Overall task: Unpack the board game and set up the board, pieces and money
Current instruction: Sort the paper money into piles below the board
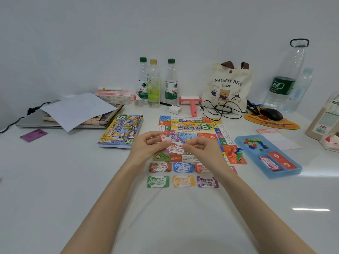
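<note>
Head view. Both hands work just above the near edge of the game board [194,128], which lies unfolded and flat on the white surface [73,180], its printed title upright toward the wearer.

The left hand [146,146] has its fingers curled round a loose fan of banknotes [171,138]. The right hand [201,149] pinches the front note [177,148] between thumb and forefinger, the other fingers curled in. That note's long axis runs left to right, with the print upright.

Six money piles lie in two rows of three on the surface, nearer than the board. All have their long axes left to right and their print facing the wearer.
- Far row: brown [160,167], blue [183,166], and red [200,168], the last partly hidden by the right wrist.
- Near row: green [158,181], yellow [183,181] and purple [207,182].

Small plastic pieces [236,154] stand on the board's near right corner.

The box lid [121,132] lies left of the board. Its long axis runs away from the wearer, with the far end leaning right.

The blue tray [293,171] lies right of the board, its long axis running from far left to near right. It holds small coloured tokens [254,143] at the far end and two card packs [277,162] at the near end.

Along the back of the surface stand three bottles [154,85], a lint roller [191,104] and a bear-print tote bag [227,87].
</note>
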{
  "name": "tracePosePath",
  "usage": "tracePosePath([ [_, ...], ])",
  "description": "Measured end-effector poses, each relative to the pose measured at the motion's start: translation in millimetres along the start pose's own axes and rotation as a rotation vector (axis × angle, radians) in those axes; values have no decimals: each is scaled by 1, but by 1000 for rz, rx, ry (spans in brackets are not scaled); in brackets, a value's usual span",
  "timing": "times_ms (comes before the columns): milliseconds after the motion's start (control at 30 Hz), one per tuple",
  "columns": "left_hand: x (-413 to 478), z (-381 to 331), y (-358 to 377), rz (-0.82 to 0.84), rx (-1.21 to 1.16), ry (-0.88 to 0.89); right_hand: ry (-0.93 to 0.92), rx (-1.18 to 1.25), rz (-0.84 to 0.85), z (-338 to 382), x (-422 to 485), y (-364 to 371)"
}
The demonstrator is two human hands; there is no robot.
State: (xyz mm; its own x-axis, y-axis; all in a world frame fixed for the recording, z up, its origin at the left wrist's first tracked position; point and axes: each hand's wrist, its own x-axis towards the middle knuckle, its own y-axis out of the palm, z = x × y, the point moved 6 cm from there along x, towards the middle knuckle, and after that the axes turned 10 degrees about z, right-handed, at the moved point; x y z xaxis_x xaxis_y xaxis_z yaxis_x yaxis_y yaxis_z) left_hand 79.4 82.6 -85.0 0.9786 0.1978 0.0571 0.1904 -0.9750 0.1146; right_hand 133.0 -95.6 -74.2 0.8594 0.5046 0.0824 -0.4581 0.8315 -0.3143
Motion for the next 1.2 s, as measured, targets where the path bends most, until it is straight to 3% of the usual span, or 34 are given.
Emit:
tracePosePath([
  [133, 2, 1, -20, -123, -71, 26, 70, 39, 65, -6, 4, 7],
  [300, 3, 5, -41, -233, -177, 39, 129, -96, 223, -7, 8, 35],
  [700, 6, 9, -45, -225, -252, 21, 118, -436, 194, -11, 17, 56],
  [967, 7, 8, -42, -201, -236, 27, 6, -624, 133, -5, 13, 60],
  [1067, 7, 9, -40, -189, -228, 24, -40, -575, 88, 0, 13, 56],
  [1200, 7, 10, -34, -149, -169, -1, -118, -323, -67, 14, 13, 36],
])
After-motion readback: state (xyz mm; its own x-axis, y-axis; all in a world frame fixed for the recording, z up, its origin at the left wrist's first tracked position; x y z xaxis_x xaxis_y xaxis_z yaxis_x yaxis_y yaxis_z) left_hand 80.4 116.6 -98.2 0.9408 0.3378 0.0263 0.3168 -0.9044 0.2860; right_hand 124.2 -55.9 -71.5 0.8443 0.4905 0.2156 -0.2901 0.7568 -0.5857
